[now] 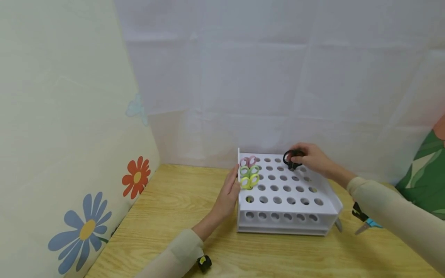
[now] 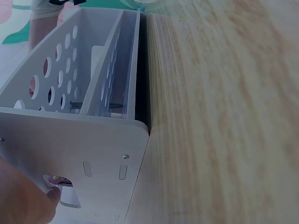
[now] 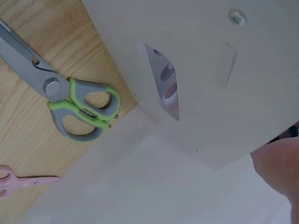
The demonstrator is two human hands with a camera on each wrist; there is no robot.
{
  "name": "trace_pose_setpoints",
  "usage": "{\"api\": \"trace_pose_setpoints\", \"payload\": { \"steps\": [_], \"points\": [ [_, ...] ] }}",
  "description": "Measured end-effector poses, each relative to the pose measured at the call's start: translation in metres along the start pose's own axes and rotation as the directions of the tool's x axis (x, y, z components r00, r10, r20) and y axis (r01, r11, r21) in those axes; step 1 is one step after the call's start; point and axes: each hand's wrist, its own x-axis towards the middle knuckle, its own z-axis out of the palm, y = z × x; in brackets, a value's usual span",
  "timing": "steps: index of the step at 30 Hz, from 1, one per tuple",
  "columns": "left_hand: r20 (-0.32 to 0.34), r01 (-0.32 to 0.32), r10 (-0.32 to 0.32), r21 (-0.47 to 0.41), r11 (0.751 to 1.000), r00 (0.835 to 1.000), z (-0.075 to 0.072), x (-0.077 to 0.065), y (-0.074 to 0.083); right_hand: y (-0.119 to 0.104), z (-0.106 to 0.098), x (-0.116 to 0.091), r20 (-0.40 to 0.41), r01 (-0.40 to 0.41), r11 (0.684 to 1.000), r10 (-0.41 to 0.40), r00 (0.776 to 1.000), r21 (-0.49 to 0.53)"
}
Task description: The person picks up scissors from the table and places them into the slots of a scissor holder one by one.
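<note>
A white rack (image 1: 278,209) with rows of round holes stands on the table. My right hand (image 1: 314,159) pinches black-handled scissors (image 1: 286,155) by the finger loops over the back rows; their blades are hard to make out. Against the rack's left side panel (image 2: 103,154) rests my left hand (image 1: 226,197), fingers extended, one fingertip at the cutout in the left wrist view. Pink (image 1: 248,160), green (image 1: 249,170) and yellow (image 1: 247,187) scissors stand in the left column of holes, handles up.
Right of the rack lie large grey-and-green scissors (image 3: 77,102) and small pink scissors (image 3: 18,183). A light-blue-handled tool (image 1: 373,222) is partly hidden by the right sleeve. A white sheet (image 1: 222,77) hangs behind the table (image 1: 180,193); a flowered cloth (image 1: 87,154) is at left.
</note>
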Motion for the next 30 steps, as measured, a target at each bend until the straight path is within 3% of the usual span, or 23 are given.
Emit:
{"api": "trace_pose_setpoints", "payload": {
  "steps": [12,24,30],
  "points": [
    [0.009,0.044,-0.044,-0.004,0.999,0.999,-0.002,0.000,0.001,-0.001,-0.007,-0.005,-0.009,-0.006,0.998,0.006,1.000,-0.056],
    [0.006,0.057,-0.057,-0.010,0.998,0.998,-0.008,-0.002,-0.003,-0.007,-0.031,-0.031,-0.008,0.043,0.994,-0.044,0.999,-0.102],
    [0.021,0.047,-0.046,-0.038,0.998,0.999,-0.009,0.001,-0.004,0.001,-0.048,-0.046,-0.032,-0.015,0.988,0.010,0.999,-0.152]
  ]
}}
